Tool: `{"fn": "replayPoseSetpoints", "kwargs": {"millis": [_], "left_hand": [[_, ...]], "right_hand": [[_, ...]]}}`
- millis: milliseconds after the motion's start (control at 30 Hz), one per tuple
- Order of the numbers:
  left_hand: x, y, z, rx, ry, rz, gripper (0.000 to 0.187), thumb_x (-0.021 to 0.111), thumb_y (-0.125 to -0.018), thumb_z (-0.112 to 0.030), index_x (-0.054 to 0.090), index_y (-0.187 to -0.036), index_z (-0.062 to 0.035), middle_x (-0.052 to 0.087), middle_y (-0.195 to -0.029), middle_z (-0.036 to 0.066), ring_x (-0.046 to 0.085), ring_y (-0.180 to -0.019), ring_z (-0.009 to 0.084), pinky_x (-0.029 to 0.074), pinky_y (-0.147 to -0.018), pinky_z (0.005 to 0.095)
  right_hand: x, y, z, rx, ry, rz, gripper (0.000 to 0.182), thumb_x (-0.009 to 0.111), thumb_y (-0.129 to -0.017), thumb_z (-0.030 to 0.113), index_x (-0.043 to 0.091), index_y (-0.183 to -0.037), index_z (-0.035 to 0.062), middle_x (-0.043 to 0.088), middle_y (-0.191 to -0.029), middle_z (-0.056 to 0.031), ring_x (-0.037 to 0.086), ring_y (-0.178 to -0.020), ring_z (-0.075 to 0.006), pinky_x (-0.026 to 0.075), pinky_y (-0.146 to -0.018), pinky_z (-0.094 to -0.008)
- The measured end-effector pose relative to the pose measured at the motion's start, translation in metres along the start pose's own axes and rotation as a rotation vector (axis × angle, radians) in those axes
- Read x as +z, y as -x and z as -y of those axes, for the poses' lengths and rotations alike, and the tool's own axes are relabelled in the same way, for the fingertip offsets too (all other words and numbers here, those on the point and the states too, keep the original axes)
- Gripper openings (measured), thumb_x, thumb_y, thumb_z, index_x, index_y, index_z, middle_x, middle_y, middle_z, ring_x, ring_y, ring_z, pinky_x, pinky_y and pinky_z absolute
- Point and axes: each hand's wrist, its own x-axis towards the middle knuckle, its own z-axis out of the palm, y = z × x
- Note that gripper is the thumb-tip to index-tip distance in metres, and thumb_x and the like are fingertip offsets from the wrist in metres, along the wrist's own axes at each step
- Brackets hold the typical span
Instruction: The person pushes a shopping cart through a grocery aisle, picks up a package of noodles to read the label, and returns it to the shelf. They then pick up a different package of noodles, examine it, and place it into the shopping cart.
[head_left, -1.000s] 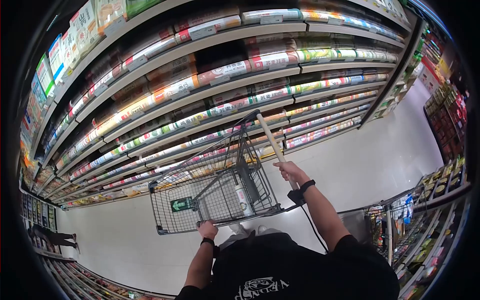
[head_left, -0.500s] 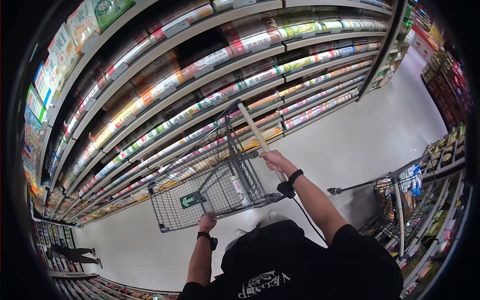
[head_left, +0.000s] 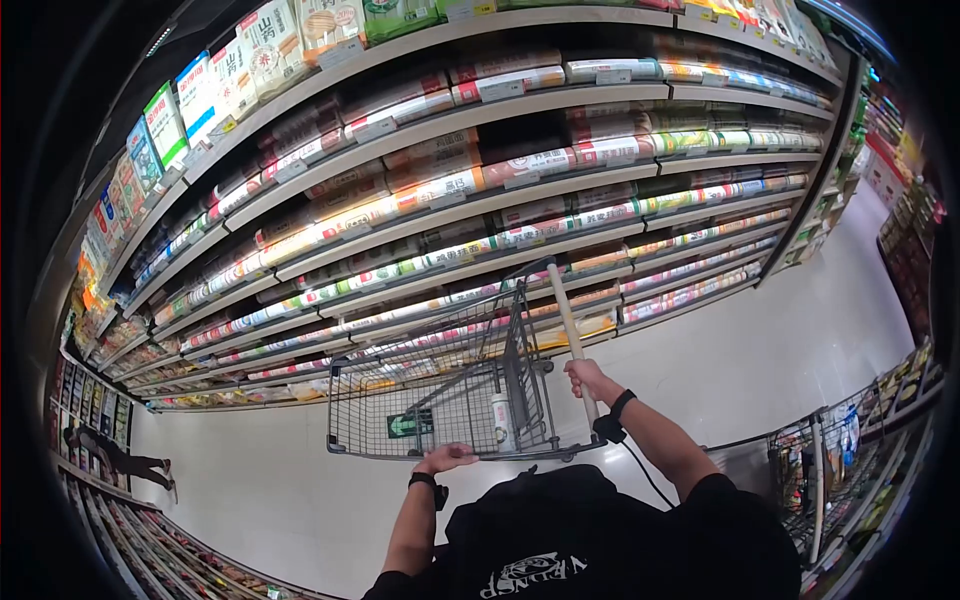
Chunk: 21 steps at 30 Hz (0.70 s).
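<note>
Person's right hand is closed round the pale handle of the wire cart. Left hand is at the cart's near side rim, fingers loosely out, not wrapped round anything; can't tell if it's touching tbh. White pkg w/ red marking is in the cart, handle end, by the near side. Shelves of pkgs run along the far side, fwiw.

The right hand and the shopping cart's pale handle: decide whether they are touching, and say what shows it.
Touching. The head view shows the right hand closed around the cart's pale handle, with no gap between them.
</note>
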Motion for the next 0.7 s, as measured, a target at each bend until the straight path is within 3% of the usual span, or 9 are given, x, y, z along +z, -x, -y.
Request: {"fn": "replayPoseSetpoints", "kwargs": {"millis": [67, 133, 167, 200, 233, 367, 533, 633, 700], "left_hand": [[-0.008, 0.005, -0.001, 0.024, -0.073, 0.136, 0.084, 0.069, -0.079, -0.073, 0.059, -0.137, -0.0133, 0.057, -0.143, 0.009, 0.047, -0.138, 0.0288, 0.026, -0.121, 0.0443], [-0.024, -0.006, 0.016, 0.006, -0.253, 0.184, 0.090, 0.060, -0.080, -0.080, 0.057, -0.141, -0.0143, 0.054, -0.147, 0.008, 0.043, -0.141, 0.0295, 0.021, -0.123, 0.0449], [-0.030, 0.000, 0.015, -0.014, -0.274, 0.235, 0.094, 0.054, -0.079, -0.085, 0.055, -0.144, -0.0172, 0.052, -0.150, 0.008, 0.041, -0.144, 0.0298, 0.020, -0.123, 0.0484], [-0.034, 0.000, 0.022, -0.013, -0.223, 0.205, 0.078, 0.063, -0.088, -0.069, 0.060, -0.136, -0.0068, 0.059, -0.140, 0.012, 0.050, -0.135, 0.0256, 0.035, -0.115, 0.0387], [-0.033, -0.003, 0.040, -0.012, -0.281, 0.159, 0.078, 0.063, -0.088, -0.069, 0.061, -0.136, -0.0075, 0.060, -0.139, 0.012, 0.051, -0.134, 0.0262, 0.036, -0.115, 0.0386], [-0.049, 0.034, 0.032, -0.043, -0.359, 0.037, 0.080, 0.063, -0.083, -0.075, 0.063, -0.134, -0.0132, 0.064, -0.134, 0.013, 0.056, -0.129, 0.0300, 0.040, -0.112, 0.0362], [-0.068, 0.072, 0.030, -0.155, -0.424, 0.038, 0.083, 0.057, -0.078, -0.084, 0.061, -0.139, -0.0277, 0.058, -0.144, 0.003, 0.043, -0.142, 0.0287, 0.004, -0.114, 0.0703], [-0.091, 0.059, 0.074, -0.016, -0.251, 0.135, 0.078, 0.067, -0.083, -0.069, 0.059, -0.139, -0.0149, 0.060, -0.140, 0.007, 0.047, -0.139, 0.0259, 0.022, -0.117, 0.0533], [-0.102, 0.060, 0.090, 0.024, -0.016, 0.165, 0.069, 0.074, -0.085, -0.055, 0.061, -0.133, -0.0079, 0.063, -0.133, 0.010, 0.054, -0.129, 0.0221, 0.035, -0.111, 0.0401]], "right_hand": [[0.016, 0.000, -0.006, -0.055, 0.063, -0.025, 0.030, 0.061, -0.088, 0.021, 0.045, -0.065, 0.0109, 0.041, -0.051, -0.0021, 0.042, -0.039, -0.0189, 0.040, -0.040, -0.0378], [0.024, 0.009, -0.004, -0.221, 0.434, -0.147, 0.038, 0.065, -0.088, 0.031, 0.042, -0.097, 0.0018, 0.055, -0.074, -0.0133, 0.057, -0.060, -0.0288, 0.049, -0.054, -0.0424], [0.031, 0.014, -0.004, -0.304, 0.610, -0.209, 0.052, 0.067, -0.088, 0.035, 0.041, -0.114, -0.0027, 0.061, -0.085, -0.0189, 0.064, -0.070, -0.0337, 0.054, -0.061, -0.0448], [0.038, 0.015, -0.008, -0.384, 0.783, -0.272, 0.069, 0.069, -0.088, 0.040, 0.040, -0.130, -0.0073, 0.068, -0.096, -0.0245, 0.071, -0.081, -0.0386, 0.058, -0.068, -0.0471], [0.036, 0.004, -0.026, -0.557, 0.953, -0.278, 0.097, 0.069, -0.088, 0.046, 0.013, -0.145, -0.0090, 0.061, -0.120, -0.0345, 0.066, -0.105, -0.0474, 0.056, -0.084, -0.0487], [0.068, 0.008, -0.064, -0.742, 1.003, -0.203, 0.110, 0.068, -0.087, 0.046, -0.002, -0.149, -0.0117, 0.058, -0.124, -0.0390, 0.063, -0.109, -0.0504, 0.054, -0.091, -0.0502], [0.118, 0.046, -0.041, -0.407, 1.239, -0.058, 0.116, 0.066, -0.088, 0.040, -0.020, -0.147, -0.0123, 0.052, -0.127, -0.0436, 0.064, -0.107, -0.0503, 0.054, -0.089, -0.0495], [0.134, 0.034, -0.047, -0.381, 1.237, 0.098, 0.117, 0.065, -0.089, 0.038, -0.023, -0.146, -0.0130, 0.049, -0.131, -0.0454, 0.065, -0.105, -0.0490, 0.055, -0.086, -0.0488], [0.135, 0.001, -0.074, -0.637, 1.111, 0.155, 0.120, 0.063, -0.091, 0.045, -0.027, -0.145, -0.0131, 0.049, -0.131, -0.0449, 0.066, -0.104, -0.0464, 0.056, -0.085, -0.0467]]}}
